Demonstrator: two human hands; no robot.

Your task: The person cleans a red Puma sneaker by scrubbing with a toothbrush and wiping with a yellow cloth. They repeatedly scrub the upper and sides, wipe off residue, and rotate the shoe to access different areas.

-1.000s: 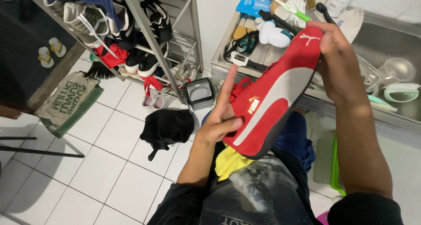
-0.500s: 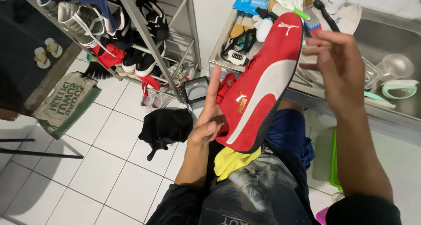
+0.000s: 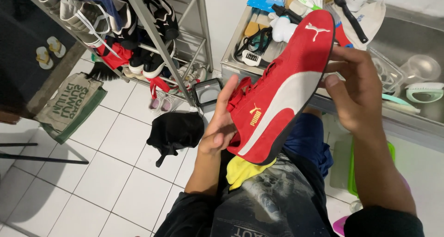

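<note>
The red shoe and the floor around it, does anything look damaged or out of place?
The red shoe looks intact, held between the left hand and right hand. One oddity: a black cloth lies crumpled on the white tile floor below the shoe rack.

We see a white tiled floor (image 3: 92, 172) with a black cloth (image 3: 173, 130) and doormat (image 3: 69, 105) lying on it; our steel tabletop (image 3: 233, 57) carries brushes (image 3: 252, 57).

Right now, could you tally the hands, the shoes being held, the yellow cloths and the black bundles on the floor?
Hands: 2 (left hand, right hand)
Held red shoe: 1
Yellow cloth: 1
Black bundle: 1
Total: 5
</note>
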